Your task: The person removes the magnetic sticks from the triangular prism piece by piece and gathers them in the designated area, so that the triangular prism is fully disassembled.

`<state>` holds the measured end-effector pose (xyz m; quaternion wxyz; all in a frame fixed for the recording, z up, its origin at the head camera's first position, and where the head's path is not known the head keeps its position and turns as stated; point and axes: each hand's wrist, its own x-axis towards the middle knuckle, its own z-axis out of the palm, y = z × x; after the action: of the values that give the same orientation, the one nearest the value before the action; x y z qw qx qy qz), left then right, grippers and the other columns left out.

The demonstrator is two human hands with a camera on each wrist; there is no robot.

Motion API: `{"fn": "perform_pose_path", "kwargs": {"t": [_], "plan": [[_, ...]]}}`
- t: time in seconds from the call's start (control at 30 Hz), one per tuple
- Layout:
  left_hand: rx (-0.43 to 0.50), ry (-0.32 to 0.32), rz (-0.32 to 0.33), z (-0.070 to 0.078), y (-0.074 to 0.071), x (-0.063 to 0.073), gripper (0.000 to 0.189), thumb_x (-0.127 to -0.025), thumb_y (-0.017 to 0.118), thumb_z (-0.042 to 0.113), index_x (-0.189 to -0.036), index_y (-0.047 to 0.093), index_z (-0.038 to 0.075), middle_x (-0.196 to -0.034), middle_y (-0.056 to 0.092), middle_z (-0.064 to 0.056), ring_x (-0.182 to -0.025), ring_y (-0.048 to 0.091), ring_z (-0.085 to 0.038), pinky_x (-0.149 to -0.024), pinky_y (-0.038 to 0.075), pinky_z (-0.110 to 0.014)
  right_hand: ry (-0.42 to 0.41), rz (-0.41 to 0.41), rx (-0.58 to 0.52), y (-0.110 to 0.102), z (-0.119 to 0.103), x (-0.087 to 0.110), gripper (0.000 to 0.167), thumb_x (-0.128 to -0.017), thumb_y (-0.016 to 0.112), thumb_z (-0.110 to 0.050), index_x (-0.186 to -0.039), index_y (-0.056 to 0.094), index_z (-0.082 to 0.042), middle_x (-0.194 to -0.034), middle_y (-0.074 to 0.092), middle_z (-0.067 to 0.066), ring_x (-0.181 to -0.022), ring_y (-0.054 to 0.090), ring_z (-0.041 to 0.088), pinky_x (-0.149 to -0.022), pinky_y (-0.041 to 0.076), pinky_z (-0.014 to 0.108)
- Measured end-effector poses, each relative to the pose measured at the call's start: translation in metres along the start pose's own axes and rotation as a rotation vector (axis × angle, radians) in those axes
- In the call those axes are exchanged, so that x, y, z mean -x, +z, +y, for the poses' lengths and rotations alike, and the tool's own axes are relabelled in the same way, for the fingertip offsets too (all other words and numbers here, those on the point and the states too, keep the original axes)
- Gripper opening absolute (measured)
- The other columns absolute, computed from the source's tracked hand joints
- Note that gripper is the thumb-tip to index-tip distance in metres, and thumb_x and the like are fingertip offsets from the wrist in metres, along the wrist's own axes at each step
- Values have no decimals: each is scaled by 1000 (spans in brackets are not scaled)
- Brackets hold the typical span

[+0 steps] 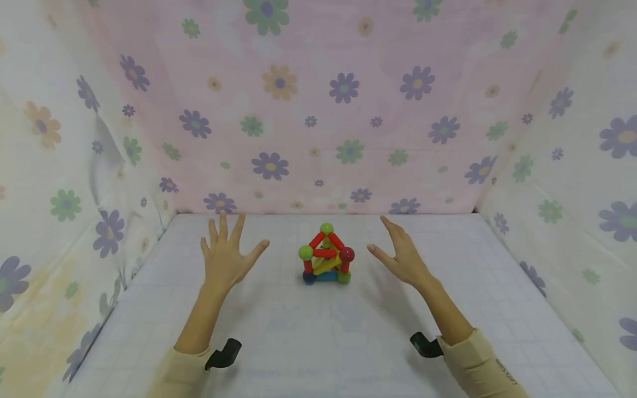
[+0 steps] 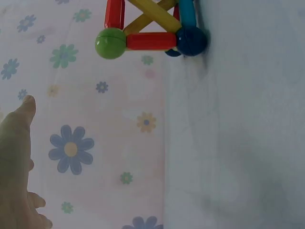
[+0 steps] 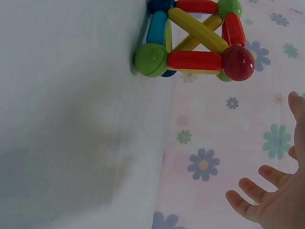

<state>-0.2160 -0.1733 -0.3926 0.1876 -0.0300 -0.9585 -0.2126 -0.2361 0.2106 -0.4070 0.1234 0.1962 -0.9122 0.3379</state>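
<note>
Fingers (image 1: 238, 228) are wide and empty, and we judge that an uneven squeeze could break the multicoloured, plastic-looking ball-and-rod frame (image 1: 324, 253).

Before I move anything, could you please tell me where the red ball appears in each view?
Head: the red ball is slightly right of centre, below mid-height.
Left wrist: not in it.
Right wrist: upper right.
Shared landmark: the blue rod, also at the left wrist view's top edge and upper middle in the right.
</note>
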Motion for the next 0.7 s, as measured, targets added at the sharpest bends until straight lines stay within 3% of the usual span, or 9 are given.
{"fn": "perform_pose_path", "kwargs": {"t": [0.17,0.3,0.47,0.7], "plan": [[135,43,-29,9,14,6,79,-87,54,56,-149,27,15,-147,32,-25,-134,27,-46,-102,27,-65,13,-29,-106,11,-4,2,76,-88,65,-33,-148,26,-10,-139,42,23,-115,50,40,-85,48,55],[289,68,-45,17,26,11,72,-89,57,49,-147,32,14,-133,52,-22,-121,48,-42,-96,39,-59,28,-31,-189,22,-5,2,75,-86,68,-30,-148,28,-13,-134,49,21,-112,55,37,-84,51,49],[435,102,-44,28,42,14,67,-89,60,42,-145,36,13,-126,58,-21,-117,53,-38,-96,40,-58,37,-30,-249,34,-6,2,75,-84,71,-29,-146,32,-15,-130,54,19,-110,56,35,-82,52,47],[551,157,-11,39,63,11,62,-88,64,34,-141,42,11,-120,61,-19,-104,61,-33,-87,49,-50,17,-35,-315,47,-9,-2,71,-81,73,-24,-142,39,-13,-124,58,19,-106,58,39,-81,53,47]]}}
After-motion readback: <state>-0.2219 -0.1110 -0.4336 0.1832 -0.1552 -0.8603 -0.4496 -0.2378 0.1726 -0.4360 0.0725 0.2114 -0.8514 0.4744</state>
